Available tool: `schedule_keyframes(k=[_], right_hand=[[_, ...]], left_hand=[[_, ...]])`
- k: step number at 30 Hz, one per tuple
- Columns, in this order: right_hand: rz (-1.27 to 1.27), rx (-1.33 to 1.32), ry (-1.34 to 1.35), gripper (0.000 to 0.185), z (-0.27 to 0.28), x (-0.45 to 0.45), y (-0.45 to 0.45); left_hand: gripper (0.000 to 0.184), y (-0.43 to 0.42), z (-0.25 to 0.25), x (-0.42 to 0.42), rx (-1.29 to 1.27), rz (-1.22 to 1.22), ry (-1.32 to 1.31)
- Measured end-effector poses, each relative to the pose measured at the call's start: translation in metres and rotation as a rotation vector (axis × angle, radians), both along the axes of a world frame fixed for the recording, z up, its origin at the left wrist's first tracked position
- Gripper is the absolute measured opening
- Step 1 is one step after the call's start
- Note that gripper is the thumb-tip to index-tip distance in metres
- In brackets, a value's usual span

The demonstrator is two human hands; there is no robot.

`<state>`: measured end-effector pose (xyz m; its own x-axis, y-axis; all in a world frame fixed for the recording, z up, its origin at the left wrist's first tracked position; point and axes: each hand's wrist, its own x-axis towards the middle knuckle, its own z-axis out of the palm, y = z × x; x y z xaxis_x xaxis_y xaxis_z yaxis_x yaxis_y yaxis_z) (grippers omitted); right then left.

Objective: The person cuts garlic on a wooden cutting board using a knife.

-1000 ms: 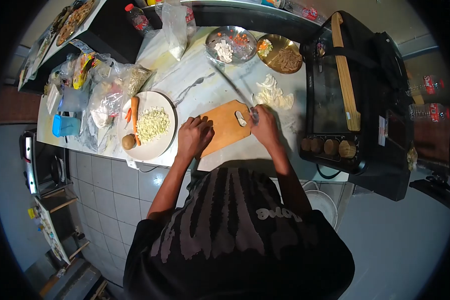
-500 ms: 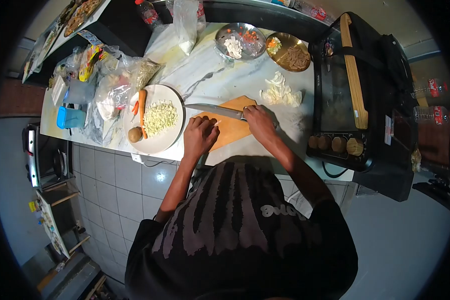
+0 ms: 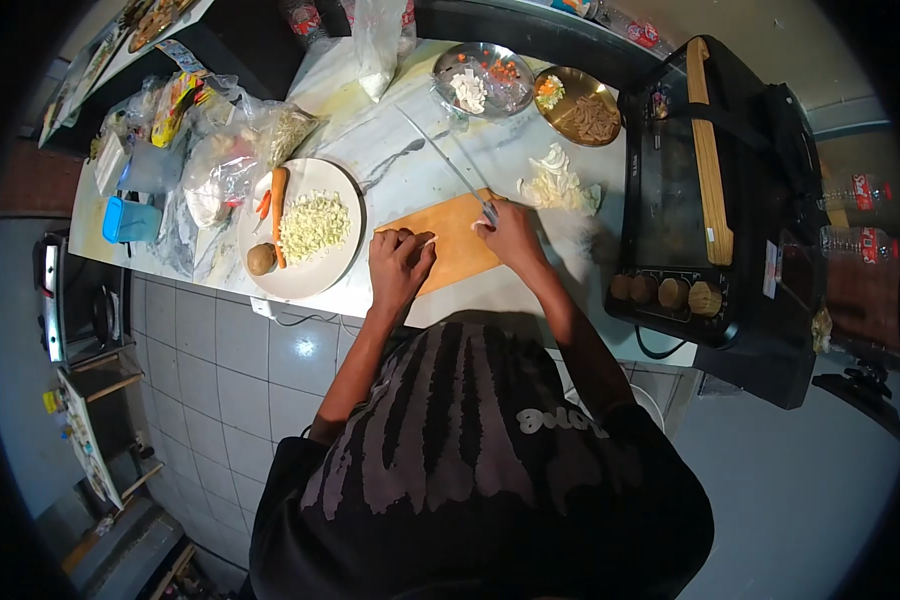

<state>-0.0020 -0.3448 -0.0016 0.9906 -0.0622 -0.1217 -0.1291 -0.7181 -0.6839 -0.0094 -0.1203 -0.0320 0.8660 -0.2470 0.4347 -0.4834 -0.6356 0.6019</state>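
My right hand [image 3: 510,238] is closed around the handle of a long kitchen knife [image 3: 440,152]. The blade is raised over the counter beyond the board, its tip pointing away and to the left. My left hand [image 3: 400,268] rests on the left part of a wooden cutting board [image 3: 462,245] with its fingers curled down. A tiny whitish bit shows at those fingertips; whatever else they cover is hidden. Left of this hand, a white plate [image 3: 340,262] carries chopped pale vegetable [image 3: 315,225], a carrot [image 3: 278,205], red chilies [image 3: 263,204] and a round brown item [image 3: 261,259].
Pale leaves [image 3: 560,183] lie right of the board, before a black toaster oven [image 3: 670,190]. Two metal plates, one steel [image 3: 517,98] and one golden [image 3: 573,130], hold cut food at the back. Plastic bags [image 3: 225,175] and a blue container [image 3: 132,220] crowd the left side.
The knife has swung from lying nearly level across the board to pointing away from me, its blade now beyond the board. My left hand stays curled on the board.
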Motion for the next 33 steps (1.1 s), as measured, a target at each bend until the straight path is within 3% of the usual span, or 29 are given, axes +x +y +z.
schedule_keyframes(k=[2,4,5,7,11,12,14,15,19,22,26,33], right_hand=[[0.003,0.078,-0.007,0.022,-0.002,0.000,0.005],[-0.041,-0.085,-0.291,0.026,0.009,-0.012,0.009],[-0.036,-0.084,-0.294,0.026,0.014,-0.020,0.009],[-0.019,0.123,0.100,0.031,0.020,-0.039,0.010],[-0.070,0.427,-0.133,0.041,-0.016,-0.094,0.021],[-0.081,0.431,-0.133,0.041,-0.018,-0.101,0.020],[0.065,0.492,0.122,0.047,-0.024,-0.113,0.014],[0.114,0.450,-0.068,0.052,-0.030,-0.115,0.023],[0.127,0.555,0.035,0.057,-0.024,-0.127,0.026],[0.099,0.549,-0.048,0.060,-0.029,-0.134,0.033],[0.076,0.574,0.065,0.052,-0.027,-0.139,0.040],[0.043,0.413,0.007,0.062,-0.009,-0.138,0.049]], left_hand=[[0.016,0.002,-0.001,0.000,0.017,-0.030,-0.026],[0.016,0.002,-0.002,-0.001,0.031,-0.052,-0.053],[0.015,0.001,-0.001,-0.002,0.028,-0.050,-0.050],[0.015,0.000,0.001,0.000,0.034,-0.049,-0.056],[0.015,0.000,0.008,0.000,0.097,-0.078,-0.091],[0.015,-0.001,0.008,-0.002,0.117,-0.085,-0.100],[0.016,-0.001,0.008,-0.003,0.140,-0.095,-0.114],[0.018,-0.002,0.009,-0.004,0.161,-0.092,-0.130],[0.027,0.000,0.026,-0.017,0.297,-0.126,-0.100],[0.029,0.000,0.029,-0.018,0.404,-0.160,-0.032],[0.030,-0.005,0.036,-0.012,0.611,-0.181,0.052],[0.029,-0.006,0.039,0.006,0.560,-0.233,0.161]])
